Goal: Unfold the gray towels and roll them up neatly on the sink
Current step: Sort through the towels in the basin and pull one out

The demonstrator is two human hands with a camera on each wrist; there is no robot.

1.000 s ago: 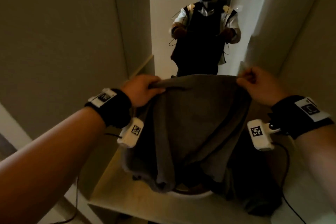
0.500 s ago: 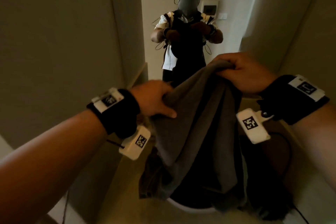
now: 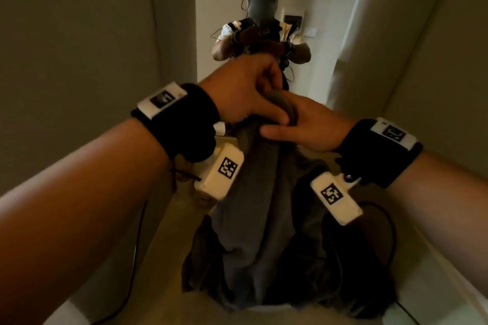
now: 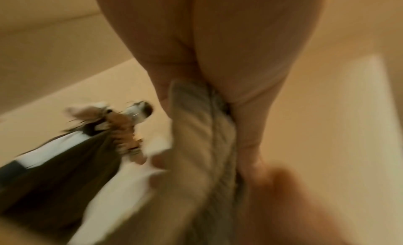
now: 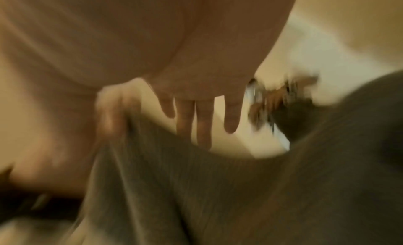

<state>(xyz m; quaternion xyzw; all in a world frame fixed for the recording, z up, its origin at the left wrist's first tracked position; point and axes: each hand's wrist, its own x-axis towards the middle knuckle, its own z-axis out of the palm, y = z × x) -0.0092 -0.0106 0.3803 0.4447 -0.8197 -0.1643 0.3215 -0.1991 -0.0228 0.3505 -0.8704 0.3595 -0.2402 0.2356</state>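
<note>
A gray towel [image 3: 253, 206] hangs in a narrow bunch over the white sink [image 3: 274, 307]. My left hand [image 3: 245, 90] grips its gathered top edge, raised in front of the mirror. The left wrist view shows the towel [image 4: 196, 145] clamped between thumb and fingers of the left hand [image 4: 218, 76]. My right hand [image 3: 309, 126] lies just beside the left, fingers straight along the bunched fold. In the right wrist view its fingers [image 5: 205, 121] hang straight above the towel [image 5: 196, 188]; the blurred thumb touches the cloth's edge. The towel's lower end drapes into the basin.
A darker heap of cloth [image 3: 369, 258] lies in the basin's right side. The beige counter [image 3: 148, 258] runs along the left, with a wall close on each side. A mirror [image 3: 330, 8] straight ahead reflects a person.
Both hands came together from holding the towel spread wide. The top corners are now gathered in the left hand, the right hand's fingers have straightened, and the towel hangs narrow.
</note>
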